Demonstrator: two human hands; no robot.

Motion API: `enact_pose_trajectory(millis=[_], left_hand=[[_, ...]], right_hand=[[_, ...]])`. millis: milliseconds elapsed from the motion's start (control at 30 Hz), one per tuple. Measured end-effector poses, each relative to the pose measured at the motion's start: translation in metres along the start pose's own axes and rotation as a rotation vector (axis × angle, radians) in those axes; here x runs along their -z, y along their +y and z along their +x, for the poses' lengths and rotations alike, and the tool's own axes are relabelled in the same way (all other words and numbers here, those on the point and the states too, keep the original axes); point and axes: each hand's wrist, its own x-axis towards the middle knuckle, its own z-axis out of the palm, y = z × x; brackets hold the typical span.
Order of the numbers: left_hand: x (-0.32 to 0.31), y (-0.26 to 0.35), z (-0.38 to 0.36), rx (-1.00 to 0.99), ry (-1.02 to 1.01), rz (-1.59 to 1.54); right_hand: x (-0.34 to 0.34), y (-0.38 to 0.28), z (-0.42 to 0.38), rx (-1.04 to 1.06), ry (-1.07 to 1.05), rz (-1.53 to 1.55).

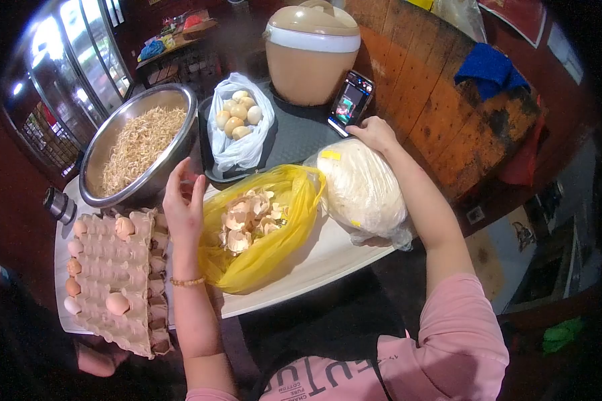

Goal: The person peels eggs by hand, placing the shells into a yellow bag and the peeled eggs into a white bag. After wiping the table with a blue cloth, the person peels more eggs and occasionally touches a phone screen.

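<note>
My left hand (184, 204) is raised between the steel bowl and a yellow plastic bag (264, 271), fingers apart, with nothing in it. Broken eggshells (244, 224) fill the open bag. My right hand (376, 136) reaches over a bulging clear plastic bag (364, 184) with pale contents. Its fingertips are at the lower edge of a smartphone (351, 103) with a lit screen; whether they press on it is hard to make out. The phone leans upright by a beige lidded container (311, 63). Peeled-looking eggs (237, 115) lie in a white plastic bag (247, 148).
A large steel bowl (187, 144) of thin bean sprouts (144, 147) stands at the left. Before it lie stacked cardboard egg trays (107, 257) with several eggs. A dark tray (294, 130) holds the white bag. A blue cloth (491, 70) hangs over wooden boards (415, 87).
</note>
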Motion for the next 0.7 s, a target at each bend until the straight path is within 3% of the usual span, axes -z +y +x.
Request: enact_pose_trajectory(millis=[300, 700], left_hand=[[-0.001, 0.01, -0.003, 0.047, -0.025, -0.005], [-0.001, 0.037, -0.012, -0.296, -0.149, 0.276]], right_hand=[[-0.001, -0.003, 0.0, -0.01, 0.018, -0.014], [-0.002, -0.004, 0.002, -0.009, 0.003, -0.031]])
